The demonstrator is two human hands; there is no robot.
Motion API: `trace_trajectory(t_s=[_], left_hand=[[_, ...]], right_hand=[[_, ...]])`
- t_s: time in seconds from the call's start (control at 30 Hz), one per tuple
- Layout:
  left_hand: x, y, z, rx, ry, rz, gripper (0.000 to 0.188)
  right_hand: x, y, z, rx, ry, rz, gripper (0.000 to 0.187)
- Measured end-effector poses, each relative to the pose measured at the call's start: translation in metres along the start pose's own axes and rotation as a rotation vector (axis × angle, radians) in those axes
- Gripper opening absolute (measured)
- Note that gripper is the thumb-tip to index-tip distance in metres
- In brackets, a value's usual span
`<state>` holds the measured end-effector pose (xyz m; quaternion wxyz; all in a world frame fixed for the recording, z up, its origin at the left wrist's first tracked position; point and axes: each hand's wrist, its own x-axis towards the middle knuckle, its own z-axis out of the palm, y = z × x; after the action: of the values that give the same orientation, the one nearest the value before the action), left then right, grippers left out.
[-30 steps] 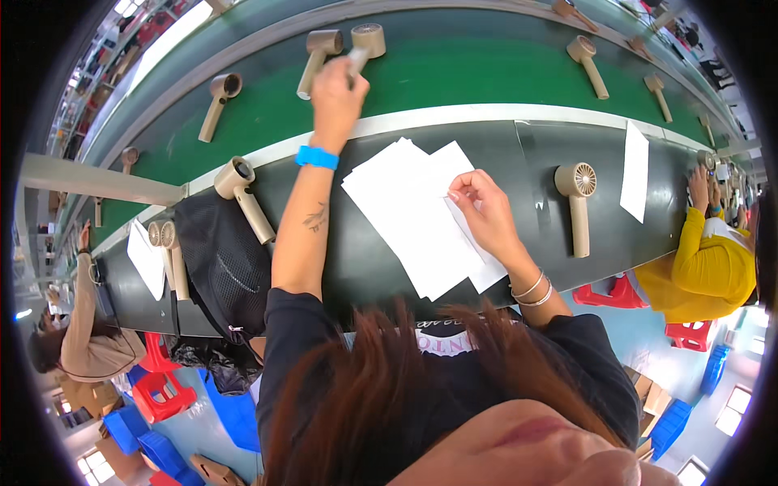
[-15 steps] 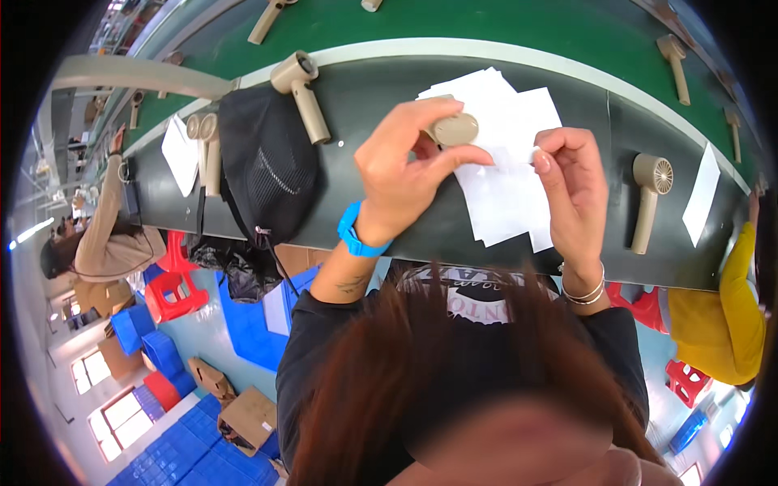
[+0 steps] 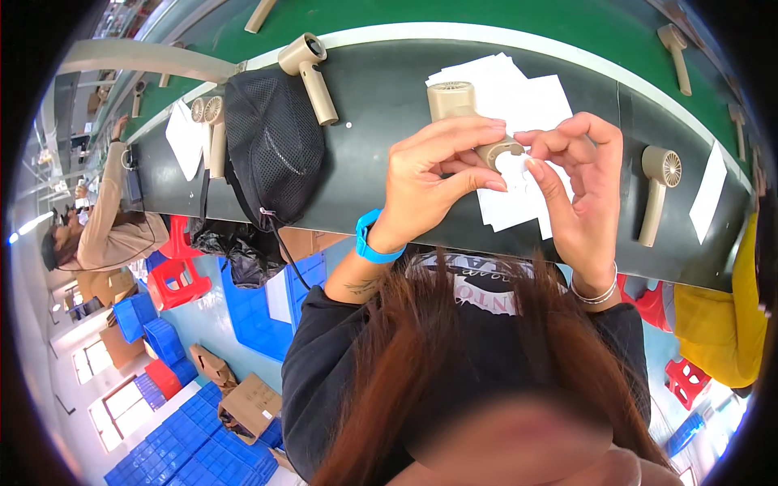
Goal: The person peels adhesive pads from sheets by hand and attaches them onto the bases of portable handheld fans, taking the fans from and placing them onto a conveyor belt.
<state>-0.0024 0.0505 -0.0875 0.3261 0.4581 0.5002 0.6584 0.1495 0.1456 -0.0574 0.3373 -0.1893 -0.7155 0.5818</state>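
My left hand (image 3: 433,178) is closed around the handle of a beige handheld fan (image 3: 451,99). Its round head points away to the upper left, and the handle's end is turned toward my right hand. At that end sits a small white piece (image 3: 512,165), perhaps a sticker; its exact kind is hard to make out. My right hand (image 3: 585,182) has thumb and fingers bent close together at the white piece's right edge. Beneath both hands lies a loose stack of white sheets (image 3: 549,95), partly covered by the fan and fingers.
Another beige fan (image 3: 660,182) lies to the right, beside a white sheet (image 3: 707,194). To the left are a black mesh bag (image 3: 271,146), a fan (image 3: 311,77) and two more fans (image 3: 214,134). A green belt (image 3: 486,18) carrying fans runs behind. Co-workers sit on both sides.
My left hand has moved right and turned the fan, so its head and handle end now show. My right hand has come in to meet the handle's end.
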Motion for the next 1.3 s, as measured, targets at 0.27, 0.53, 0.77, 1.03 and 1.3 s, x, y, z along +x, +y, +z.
trace_trajectory(t_s=[0.27,0.53,0.77,1.03,1.3], left_hand=[[-0.001,0.001,0.003,0.019,-0.021,-0.003,0.039],[-0.002,0.001,0.004,0.027,-0.009,-0.006,0.039],[-0.001,0.001,0.003,0.024,-0.023,-0.007,0.033],[-0.002,0.001,0.005,-0.022,-0.009,-0.033,0.033],[-0.007,0.003,0.013,-0.091,0.010,-0.097,0.032]], right_hand=[[-0.002,-0.006,-0.002,-0.105,-0.013,0.034,0.037],[-0.002,-0.005,-0.002,-0.137,-0.008,0.037,0.037],[-0.001,0.000,0.000,-0.152,0.047,-0.046,0.035],[-0.002,-0.004,0.000,-0.210,0.041,-0.057,0.036],[-0.003,-0.011,-0.005,-0.343,0.040,-0.041,0.036]])
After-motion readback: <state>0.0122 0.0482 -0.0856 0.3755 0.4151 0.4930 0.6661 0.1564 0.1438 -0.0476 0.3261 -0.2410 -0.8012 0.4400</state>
